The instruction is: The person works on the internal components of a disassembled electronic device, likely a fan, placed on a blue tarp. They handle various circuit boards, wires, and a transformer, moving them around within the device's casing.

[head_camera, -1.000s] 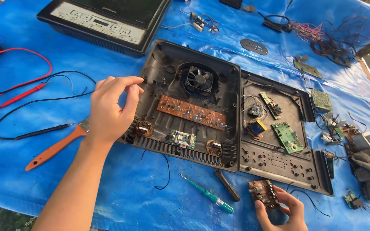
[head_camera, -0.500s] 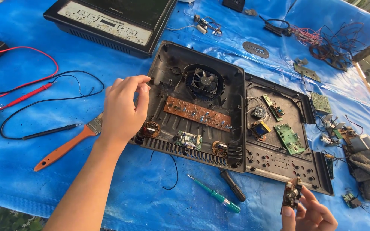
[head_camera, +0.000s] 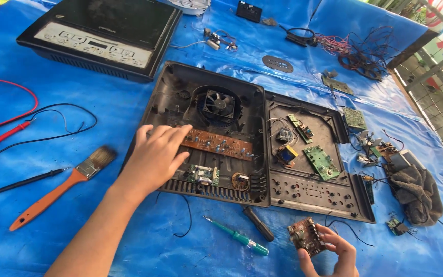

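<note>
Head view: hands at an opened appliance.
Left hand [head_camera: 156,156] lies flat, fingers spread, on the black casing [head_camera: 178,102]; right hand [head_camera: 331,251] pinches a small brown circuit board [head_camera: 306,236].

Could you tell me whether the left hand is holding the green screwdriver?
No, the left hand rests flat inside the open casing, while the green screwdriver lies apart.

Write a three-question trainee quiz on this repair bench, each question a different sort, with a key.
1. True or false: the left hand rests on the opened appliance base beside the long brown circuit board.
2. What does the right hand hold? A) green-handled screwdriver B) small brown circuit board C) paintbrush
3. Fill in: the orange-handled paintbrush lies on the blue ____.

Key
1. True
2. B: the small brown circuit board; the green-handled screwdriver lies free.
3. Tarp
</note>
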